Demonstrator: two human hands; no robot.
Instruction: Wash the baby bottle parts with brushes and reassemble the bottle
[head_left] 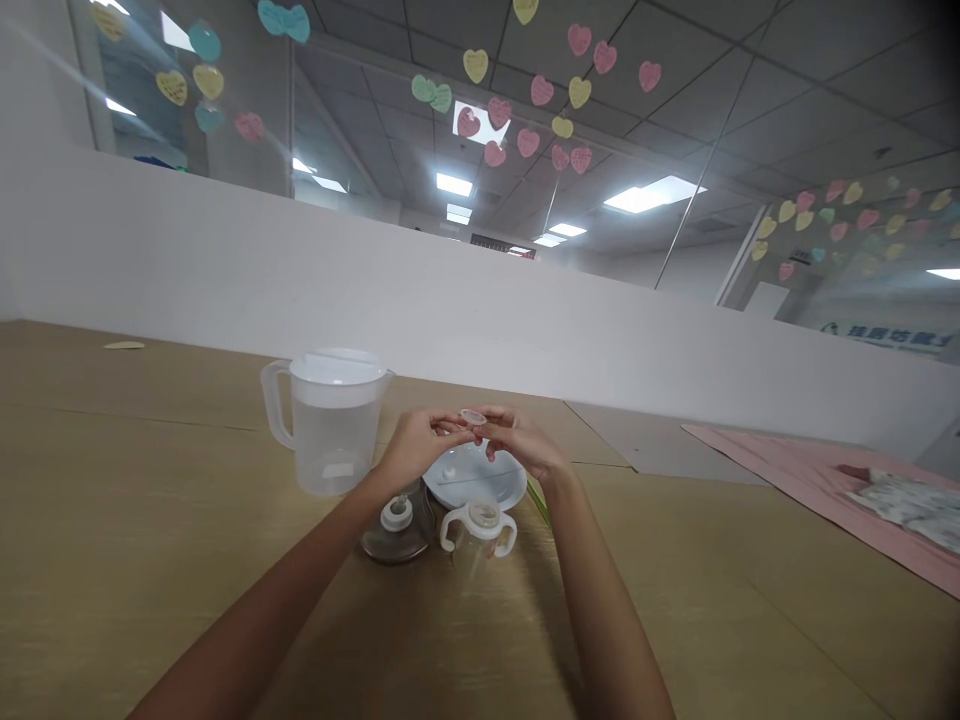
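Note:
My left hand [421,441] and my right hand [519,440] meet above a pale plate [487,492]. Between their fingertips is a small clear round piece [472,416], too small to name for certain. Just below, nearer to me, a clear baby bottle [472,550] stands upright with a white two-handled collar [483,516] and its top uncovered. Left of it, partly behind my left forearm, lies a grey see-through dome-like piece [397,546] with a white ring [397,513] on it. A small white bit [449,472] lies in the plate.
A lidded clear jug [335,435] of water stands to the left of the plate. Something thin and green [538,502] shows beside my right wrist. Pink cloth [810,480] with a patterned fabric [911,508] lies at the right. A white wall [450,310] borders the table's back.

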